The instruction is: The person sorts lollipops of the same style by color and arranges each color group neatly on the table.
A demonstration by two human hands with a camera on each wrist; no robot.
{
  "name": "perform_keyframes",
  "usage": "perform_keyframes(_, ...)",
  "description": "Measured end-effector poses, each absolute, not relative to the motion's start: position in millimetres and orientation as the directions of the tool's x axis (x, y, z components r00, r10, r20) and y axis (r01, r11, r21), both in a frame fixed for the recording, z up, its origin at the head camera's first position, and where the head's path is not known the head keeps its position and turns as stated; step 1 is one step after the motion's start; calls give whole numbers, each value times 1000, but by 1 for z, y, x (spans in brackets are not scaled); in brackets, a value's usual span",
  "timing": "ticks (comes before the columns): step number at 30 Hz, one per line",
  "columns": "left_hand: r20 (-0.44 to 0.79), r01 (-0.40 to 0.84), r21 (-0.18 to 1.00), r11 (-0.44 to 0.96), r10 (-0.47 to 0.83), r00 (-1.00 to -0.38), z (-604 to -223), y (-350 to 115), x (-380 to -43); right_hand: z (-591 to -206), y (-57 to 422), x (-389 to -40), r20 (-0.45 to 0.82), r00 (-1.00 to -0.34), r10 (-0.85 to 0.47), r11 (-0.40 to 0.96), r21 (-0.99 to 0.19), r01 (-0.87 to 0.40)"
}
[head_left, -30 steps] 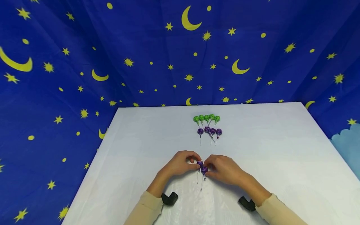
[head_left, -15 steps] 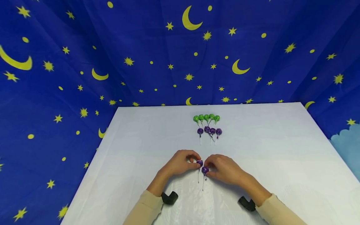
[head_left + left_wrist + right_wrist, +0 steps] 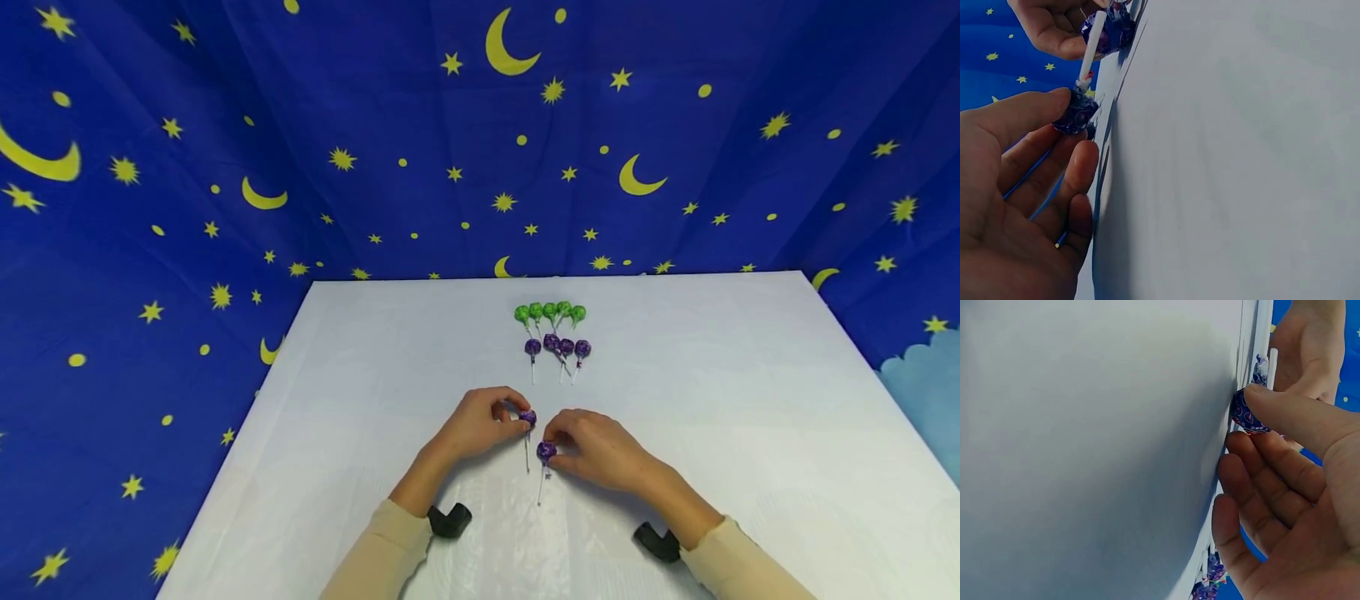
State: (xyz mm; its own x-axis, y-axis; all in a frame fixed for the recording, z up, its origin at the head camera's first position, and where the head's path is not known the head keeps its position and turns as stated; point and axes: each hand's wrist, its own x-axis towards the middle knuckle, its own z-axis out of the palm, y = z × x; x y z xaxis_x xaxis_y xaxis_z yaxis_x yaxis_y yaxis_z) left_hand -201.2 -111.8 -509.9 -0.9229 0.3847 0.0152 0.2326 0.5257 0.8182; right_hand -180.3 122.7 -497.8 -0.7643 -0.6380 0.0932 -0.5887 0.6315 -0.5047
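Observation:
My left hand [image 3: 483, 423] pinches the wrapped head of a purple lollipop [image 3: 528, 417] between thumb and fingertips, its white stick toward me. In the left wrist view that lollipop [image 3: 1075, 114] shows its stick standing up from the twisted wrapper. Nearer to me and to the right, my right hand [image 3: 600, 450] pinches a second purple lollipop [image 3: 546, 451] by its head. The right wrist view has the thumb pressed on this lollipop's wrapper [image 3: 1247, 414]. The two held lollipops are apart.
Beyond the hands, several purple lollipops [image 3: 532, 347] lie in a row on the white table [image 3: 390, 350], two with crossing sticks. A row of several green lollipops [image 3: 551, 311] lies behind them. A blue star-patterned cloth [image 3: 420, 125] hangs behind the table.
My left hand has moved its lollipop away from me and slightly left, widening the gap between the two. The right hand has barely moved.

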Motion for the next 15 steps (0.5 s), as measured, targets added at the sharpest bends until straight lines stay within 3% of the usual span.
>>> perform_keyframes(15,60,223,804,551,298,-953,-493,-117,-216,-494,124,-179,82,-765,-638,624,-527,-577)
